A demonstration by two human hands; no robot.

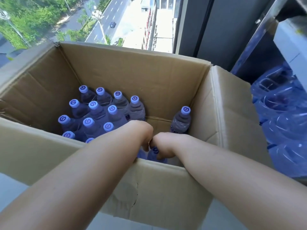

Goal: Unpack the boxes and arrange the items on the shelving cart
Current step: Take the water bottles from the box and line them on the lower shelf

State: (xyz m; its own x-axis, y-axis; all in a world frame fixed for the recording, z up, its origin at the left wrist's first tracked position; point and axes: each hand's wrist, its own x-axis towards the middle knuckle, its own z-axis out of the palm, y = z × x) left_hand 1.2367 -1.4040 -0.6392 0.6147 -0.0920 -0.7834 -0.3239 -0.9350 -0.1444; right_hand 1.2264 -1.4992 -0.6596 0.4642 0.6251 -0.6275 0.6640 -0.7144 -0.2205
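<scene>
Basically one head view, looking down into an open cardboard box (166, 83) with its flaps folded outward. Inside, a cluster of purple water bottles (99, 112) stands upright at the left and middle, lavender caps with a swirl logo facing up. One lone bottle (181, 121) stands apart against the right wall. A bare strip of box floor shows between it and the cluster.

Both bare forearms reach in over the near wall of the box. The left hand (142, 133) is bent downward at the wrist, fingers curled down beside the near edge of the cluster; what they hold is hidden, so its grasp cannot be told. The right hand (163, 146) sits just beside it, knuckles touching or nearly touching the left hand. Its fingers and thumb curl around the top of a near bottle (155, 154), whose cap and purple shoulder show under the palm, just inside the near wall.

Right of the box, a blue shelving cart (249, 52) with a metal upright. On its lower level lie more clear bluish bottles (285, 123), packed close, blurred. A grey block (292, 39) sits higher on the cart; cannot tell what it is.

Beyond the box, a window (99, 19) looks down on a street, trees and a car.
</scene>
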